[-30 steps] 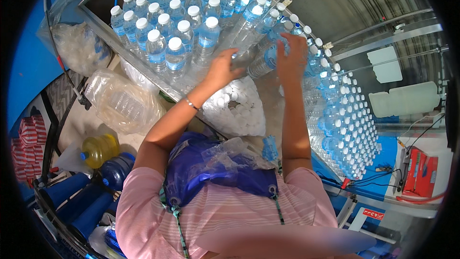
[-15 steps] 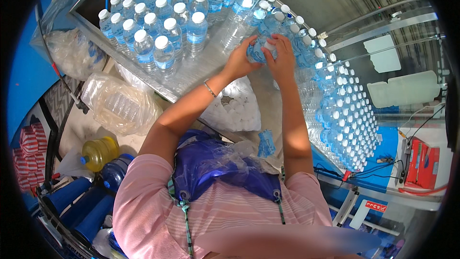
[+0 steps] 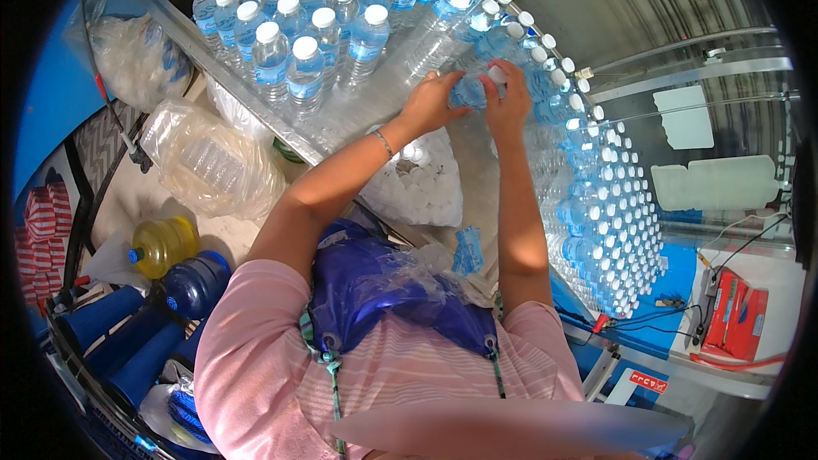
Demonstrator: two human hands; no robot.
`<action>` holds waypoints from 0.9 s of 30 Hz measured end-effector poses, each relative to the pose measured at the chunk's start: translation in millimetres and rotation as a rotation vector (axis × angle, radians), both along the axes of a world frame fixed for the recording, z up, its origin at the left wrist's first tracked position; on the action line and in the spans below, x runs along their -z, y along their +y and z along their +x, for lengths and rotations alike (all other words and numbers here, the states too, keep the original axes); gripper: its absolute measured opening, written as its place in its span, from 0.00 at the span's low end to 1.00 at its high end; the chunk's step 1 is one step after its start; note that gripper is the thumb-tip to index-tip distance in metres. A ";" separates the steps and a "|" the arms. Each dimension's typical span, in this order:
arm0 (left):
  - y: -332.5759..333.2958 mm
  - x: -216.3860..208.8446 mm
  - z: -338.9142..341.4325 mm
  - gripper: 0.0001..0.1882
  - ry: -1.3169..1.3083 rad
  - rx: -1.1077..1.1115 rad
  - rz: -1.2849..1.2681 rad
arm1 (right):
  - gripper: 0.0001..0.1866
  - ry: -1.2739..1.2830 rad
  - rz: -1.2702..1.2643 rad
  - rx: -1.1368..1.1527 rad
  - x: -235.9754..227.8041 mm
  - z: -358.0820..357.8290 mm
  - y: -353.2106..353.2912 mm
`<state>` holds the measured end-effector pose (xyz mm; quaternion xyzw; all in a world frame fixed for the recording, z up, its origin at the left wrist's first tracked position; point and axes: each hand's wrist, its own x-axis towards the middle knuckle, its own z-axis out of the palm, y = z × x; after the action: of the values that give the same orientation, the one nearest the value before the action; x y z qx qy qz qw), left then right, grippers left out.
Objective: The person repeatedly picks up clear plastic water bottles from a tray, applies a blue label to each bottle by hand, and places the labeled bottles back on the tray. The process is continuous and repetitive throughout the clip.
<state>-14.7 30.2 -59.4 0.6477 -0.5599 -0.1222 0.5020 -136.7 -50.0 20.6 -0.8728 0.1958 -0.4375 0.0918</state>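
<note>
Over the metal table [image 3: 341,132], I hold a clear water bottle [image 3: 469,93] with a blue tint, tilted between my hands. My left hand [image 3: 429,104] is closed around its body. My right hand [image 3: 509,102] has its fingers around the white cap [image 3: 497,75] at the bottle's upper end. Fingers cover part of the bottle, so how tightly the cap sits cannot be told. Below my hands lies a clear bag of white caps [image 3: 415,179]. Some blue printed labels [image 3: 467,251] rest near my waist, beside a blue apron [image 3: 375,290] with clear plastic film on it.
Capped bottles [image 3: 305,75] stand in rows at the far left; a dense block of bottles [image 3: 605,221] fills the right side. Left of the table are a bagged plastic bundle [image 3: 209,158], a yellow jug [image 3: 164,247] and a blue jug [image 3: 198,284]. A red box [image 3: 735,315] sits at far right.
The whole view has shifted slightly. In my hands the bottle has turned, its printed label now showing less, and my right fingers have closed in around the cap.
</note>
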 end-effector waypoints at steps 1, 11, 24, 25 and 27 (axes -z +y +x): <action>1.2 -3.6 0.3 0.41 0.008 -0.006 0.020 | 0.15 -0.019 -0.006 0.003 -4.2 0.9 1.1; 65.9 -120.9 -2.1 0.37 0.555 0.558 0.206 | 0.21 -0.682 0.881 -0.758 -104.4 -5.4 15.7; 139.4 -117.3 32.0 0.42 1.578 1.239 0.450 | 0.26 -0.205 0.239 -0.526 -131.1 -12.0 36.5; 141.9 -120.5 35.9 0.42 1.465 1.217 0.448 | 0.25 -0.141 0.182 -0.516 -134.2 -8.7 36.8; 148.4 -129.3 41.6 0.40 0.952 0.973 0.348 | 0.22 0.048 0.178 -0.429 -136.3 -0.9 37.8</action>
<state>26.9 178.5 69.8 0.2707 -0.4777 -0.6910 0.4702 -137.6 -12.1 156.9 -0.8930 0.0460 -0.3682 0.2547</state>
